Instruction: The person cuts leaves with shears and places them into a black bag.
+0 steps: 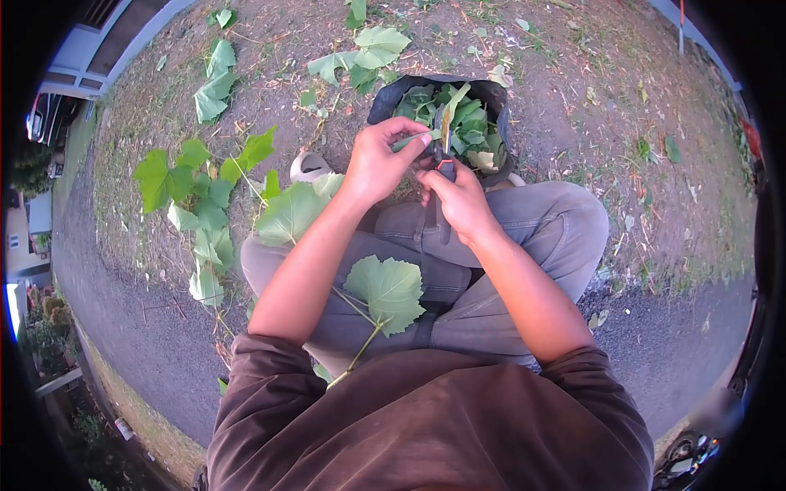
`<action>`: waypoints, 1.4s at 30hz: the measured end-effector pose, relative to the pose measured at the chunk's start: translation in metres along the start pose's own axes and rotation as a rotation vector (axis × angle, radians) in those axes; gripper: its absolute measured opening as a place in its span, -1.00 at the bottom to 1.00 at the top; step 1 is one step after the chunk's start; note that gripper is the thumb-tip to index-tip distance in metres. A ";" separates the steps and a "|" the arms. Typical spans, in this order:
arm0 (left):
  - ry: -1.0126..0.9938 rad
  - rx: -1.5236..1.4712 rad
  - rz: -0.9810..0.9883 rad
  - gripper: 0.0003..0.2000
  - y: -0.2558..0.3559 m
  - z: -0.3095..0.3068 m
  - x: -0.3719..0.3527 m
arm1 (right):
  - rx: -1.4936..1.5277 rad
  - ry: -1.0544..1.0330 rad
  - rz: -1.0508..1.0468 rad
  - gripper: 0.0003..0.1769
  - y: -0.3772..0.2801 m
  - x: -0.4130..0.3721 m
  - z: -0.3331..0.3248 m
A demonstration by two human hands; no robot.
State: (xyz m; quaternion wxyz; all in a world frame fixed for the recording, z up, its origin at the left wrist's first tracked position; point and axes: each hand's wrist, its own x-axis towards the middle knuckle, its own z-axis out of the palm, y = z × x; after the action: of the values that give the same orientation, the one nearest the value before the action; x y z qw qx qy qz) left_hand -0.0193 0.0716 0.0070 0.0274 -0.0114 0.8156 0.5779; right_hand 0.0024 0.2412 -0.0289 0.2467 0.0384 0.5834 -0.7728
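Note:
My left hand (383,157) is closed in a pinch on a green leaf (407,141) over the near edge of a dark bag (385,100). Cut green leaves (468,123) fill the bag's opening. In my right hand (465,203) is a pair of pruning shears (445,169) with dark handles and a red-orange accent. Their blades point away from me, over the bag and beside the pinched leaf. A large grape-like leaf (385,293) on a stem lies across my lap, and another broad leaf (291,214) rests by my left knee.
A leafy vine (209,196) stretches along the ground on the left. Loose leaves (372,51) lie beyond the bag, and more leaves (215,84) lie at the upper left. Bare soil with sparse grass (589,106) meets asphalt (655,335) near me. A light shoe (309,167) shows beside the bag.

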 end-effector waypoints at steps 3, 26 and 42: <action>0.016 -0.043 0.026 -0.77 -0.002 0.000 0.001 | 0.024 -0.023 0.098 -0.70 -0.005 -0.002 0.000; 0.052 -0.124 0.000 -0.83 -0.004 0.007 -0.003 | -0.090 -0.008 -0.007 -0.71 -0.004 0.000 0.003; 0.299 -0.265 0.063 -0.74 -0.022 -0.025 0.001 | -0.310 0.031 -0.087 -0.58 0.023 0.012 0.002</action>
State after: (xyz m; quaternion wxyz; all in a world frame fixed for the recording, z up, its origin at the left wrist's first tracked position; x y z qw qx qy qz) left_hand -0.0195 0.0406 -0.0055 -0.1139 -0.0753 0.7274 0.6725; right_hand 0.0024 0.2309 -0.0523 0.2069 -0.0133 0.7007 -0.6826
